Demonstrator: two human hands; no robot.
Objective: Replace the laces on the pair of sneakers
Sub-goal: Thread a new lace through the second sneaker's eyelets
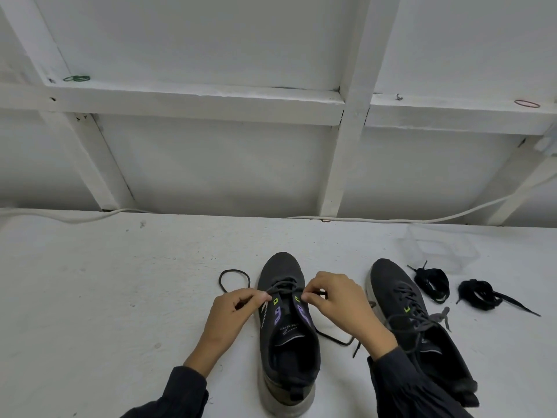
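Even soft light, faint shadows, wide-angle bending at edges, slightly soft focus

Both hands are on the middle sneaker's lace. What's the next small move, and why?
Probably draw the lace out of the next eyelets toward the toe. The left hand and right hand each pinch it, only the middle sneaker's toe-end rows are threaded, and the black lace bundles lie coiled.

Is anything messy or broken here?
Nothing is broken or spilled. The middle sneaker looks odd: its lace runs only through the front eyelets, loose ends trailing on the table, while the right sneaker is fully laced. The left hand and right hand pinch it.
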